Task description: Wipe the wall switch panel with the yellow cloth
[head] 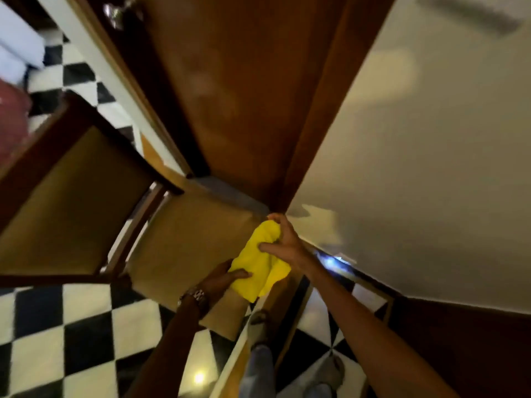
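A crumpled yellow cloth (260,261) hangs in front of me, held by both hands above a chair seat. My right hand (283,235) grips its upper part from the right, fingers curled into the fabric. My left hand (227,275), with a watch on the wrist, pinches the lower left edge. A blurred grey strip (471,12) sits high on the cream wall at the top right; I cannot tell whether it is the switch panel.
A wooden chair (86,196) with tan padding stands at left, its seat under my hands. A brown wooden door (230,96) and its frame rise ahead beside the cream wall (431,168). Black-and-white checkered floor (71,340) lies below, with my feet.
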Action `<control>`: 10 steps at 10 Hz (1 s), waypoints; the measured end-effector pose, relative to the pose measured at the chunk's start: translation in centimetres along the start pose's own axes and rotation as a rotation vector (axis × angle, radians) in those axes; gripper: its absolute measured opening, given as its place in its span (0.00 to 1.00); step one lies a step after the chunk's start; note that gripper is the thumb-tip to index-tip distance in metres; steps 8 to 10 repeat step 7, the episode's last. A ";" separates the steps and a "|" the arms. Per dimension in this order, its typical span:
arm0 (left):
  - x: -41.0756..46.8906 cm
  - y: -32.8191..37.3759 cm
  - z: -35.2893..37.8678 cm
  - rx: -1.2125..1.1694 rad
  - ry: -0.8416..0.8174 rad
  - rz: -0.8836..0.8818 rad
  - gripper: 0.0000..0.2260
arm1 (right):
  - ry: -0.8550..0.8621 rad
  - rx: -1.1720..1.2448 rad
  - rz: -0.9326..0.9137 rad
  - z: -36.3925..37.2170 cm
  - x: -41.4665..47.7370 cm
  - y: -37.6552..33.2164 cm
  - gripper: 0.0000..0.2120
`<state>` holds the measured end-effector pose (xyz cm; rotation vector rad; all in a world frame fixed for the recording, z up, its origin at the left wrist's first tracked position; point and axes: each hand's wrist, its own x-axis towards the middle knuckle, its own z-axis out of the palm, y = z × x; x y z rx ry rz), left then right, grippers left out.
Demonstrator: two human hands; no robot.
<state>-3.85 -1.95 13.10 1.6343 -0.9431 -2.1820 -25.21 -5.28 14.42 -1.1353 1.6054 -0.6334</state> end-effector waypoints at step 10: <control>10.0 -15.3 -9.3 0.293 0.654 -0.362 0.25 | -0.216 -0.854 -0.219 10.6 9.8 10.4 0.27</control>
